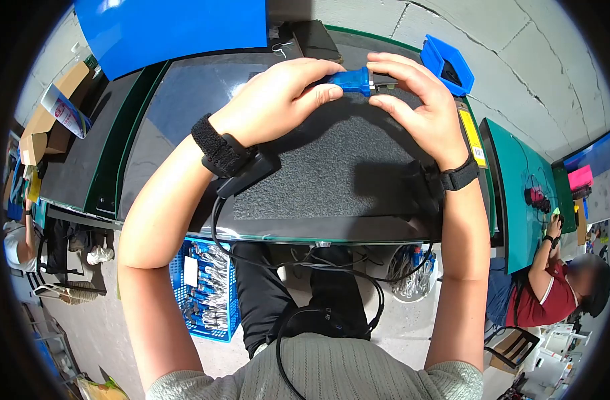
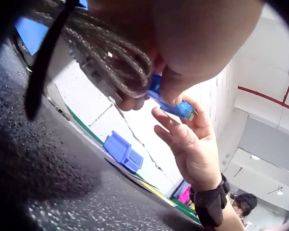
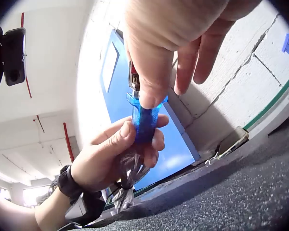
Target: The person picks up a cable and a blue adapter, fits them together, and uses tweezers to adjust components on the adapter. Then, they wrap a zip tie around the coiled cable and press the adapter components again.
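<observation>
My left hand (image 1: 278,93) grips a translucent blue cable plug (image 1: 350,81) between thumb and fingers, above a dark textured mat. From that hand hangs a bundled grey cable (image 2: 111,53), doubled into loops and tied. At the plug's metal end, my right hand (image 1: 421,100) pinches a small metal connector piece (image 3: 134,79) with a bit of red on it. In the right wrist view the right thumb overlaps the blue plug's upper end. The remaining right fingers stay spread apart from it. Most of the small connector is hidden by the right hand.
The dark mat (image 1: 305,180) covers the bench. A blue bin (image 1: 447,65) stands at the back right, against the wall. Below the bench, a blue basket (image 1: 235,313) holds several bundled cables, and more lie in a white container (image 1: 411,293). Another person (image 1: 551,287) sits at right.
</observation>
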Motion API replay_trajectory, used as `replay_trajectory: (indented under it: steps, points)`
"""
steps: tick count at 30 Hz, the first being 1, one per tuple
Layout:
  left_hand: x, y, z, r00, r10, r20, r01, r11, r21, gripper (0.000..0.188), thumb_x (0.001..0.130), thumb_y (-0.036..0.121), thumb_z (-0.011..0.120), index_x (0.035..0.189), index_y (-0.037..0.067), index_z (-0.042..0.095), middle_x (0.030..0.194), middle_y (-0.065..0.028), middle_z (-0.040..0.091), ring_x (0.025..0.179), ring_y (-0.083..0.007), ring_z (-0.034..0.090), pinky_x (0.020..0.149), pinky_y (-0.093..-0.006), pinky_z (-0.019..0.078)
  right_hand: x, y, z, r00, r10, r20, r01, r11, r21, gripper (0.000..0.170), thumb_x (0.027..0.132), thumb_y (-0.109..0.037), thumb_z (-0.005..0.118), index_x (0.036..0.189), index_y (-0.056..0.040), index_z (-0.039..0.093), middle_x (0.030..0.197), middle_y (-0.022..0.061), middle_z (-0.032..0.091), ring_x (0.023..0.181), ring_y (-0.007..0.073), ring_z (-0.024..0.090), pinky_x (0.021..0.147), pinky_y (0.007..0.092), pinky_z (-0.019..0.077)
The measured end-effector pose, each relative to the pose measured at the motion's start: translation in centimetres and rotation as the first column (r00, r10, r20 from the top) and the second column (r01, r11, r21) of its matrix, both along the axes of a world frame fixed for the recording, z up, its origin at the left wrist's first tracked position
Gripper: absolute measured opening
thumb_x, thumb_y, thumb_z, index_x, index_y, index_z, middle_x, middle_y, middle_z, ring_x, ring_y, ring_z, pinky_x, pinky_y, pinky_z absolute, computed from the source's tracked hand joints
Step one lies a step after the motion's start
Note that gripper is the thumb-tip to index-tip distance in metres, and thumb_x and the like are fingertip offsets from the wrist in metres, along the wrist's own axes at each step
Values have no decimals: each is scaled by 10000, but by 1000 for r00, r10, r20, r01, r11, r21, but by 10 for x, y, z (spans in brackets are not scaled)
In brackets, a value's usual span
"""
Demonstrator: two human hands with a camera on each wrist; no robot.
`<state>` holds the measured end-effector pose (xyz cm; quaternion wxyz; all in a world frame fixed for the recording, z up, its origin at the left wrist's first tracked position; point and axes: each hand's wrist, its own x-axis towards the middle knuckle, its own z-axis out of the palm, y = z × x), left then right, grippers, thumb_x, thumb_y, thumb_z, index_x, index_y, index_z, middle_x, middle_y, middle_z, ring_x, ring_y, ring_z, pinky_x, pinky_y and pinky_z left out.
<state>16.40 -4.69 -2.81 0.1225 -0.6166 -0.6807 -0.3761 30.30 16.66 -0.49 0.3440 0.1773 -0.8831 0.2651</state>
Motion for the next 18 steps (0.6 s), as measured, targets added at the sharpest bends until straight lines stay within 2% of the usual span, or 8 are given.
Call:
replay_trajectory:
  steps: [2,4,5,10,12,14,15,18]
  points:
    - [4,-2,3,949,-72,308,120,983,-140,402,1006,257,614,1322,14,561,993,-92,668,866,-155,633,798,-304,518,2,0,0,999,25,-24,-25,1000,8,358,834,-117,779,1177,-55,696,1057,66,715,949,144,683,850,298,553]
    - [8,-2,7,938,-30,345,95,980,-174,430,992,253,641,1339,22,538,977,-76,663,855,-138,626,784,-301,519,8,-2,2,978,-42,204,69,989,-131,358,834,-157,790,1160,-40,699,994,70,728,880,139,684,806,283,548]
    - [10,-2,8,925,13,379,71,975,-208,464,977,249,668,1356,30,516,961,-60,658,844,-121,619,771,-298,519,8,-2,1,978,-41,204,69,989,-131,358,834,-157,790,1160,-40,699,994,70,728,880,139,684,806,283,548]
    - [11,-4,7,964,6,266,39,985,-166,556,842,203,808,1306,74,528,945,-70,674,767,-132,635,688,-296,518,4,-3,-9,935,-39,352,150,943,-296,330,852,-231,805,1063,-2,698,811,5,674,761,48,595,693,232,503]
    - [11,-4,9,982,102,157,-68,976,-208,505,824,174,804,1259,78,566,952,-84,681,767,-152,645,692,-306,519,4,-5,-8,924,-29,381,160,935,-317,313,858,-209,800,1070,-6,691,816,-9,659,763,34,583,693,222,499]
    - [10,-5,10,989,84,123,-59,978,-201,448,826,152,794,1216,67,590,962,-90,682,777,-164,647,697,-314,521,4,-6,-7,912,-19,410,171,926,-337,298,864,-187,796,1077,-10,685,821,-23,644,766,19,571,693,212,494]
    - [10,-6,11,994,67,88,-49,980,-194,392,827,131,783,1173,56,614,972,-96,683,787,-176,648,702,-322,522,4,-6,-8,922,47,384,114,915,-386,330,856,-156,797,1133,-26,674,855,-20,651,772,22,575,704,206,496]
    - [13,-6,16,978,98,182,-58,975,-216,271,886,135,733,1124,37,649,974,-83,686,837,-165,639,742,-323,517,6,-7,-7,931,138,339,21,904,-426,424,844,-101,797,1239,-60,648,919,-14,660,788,28,581,728,197,500]
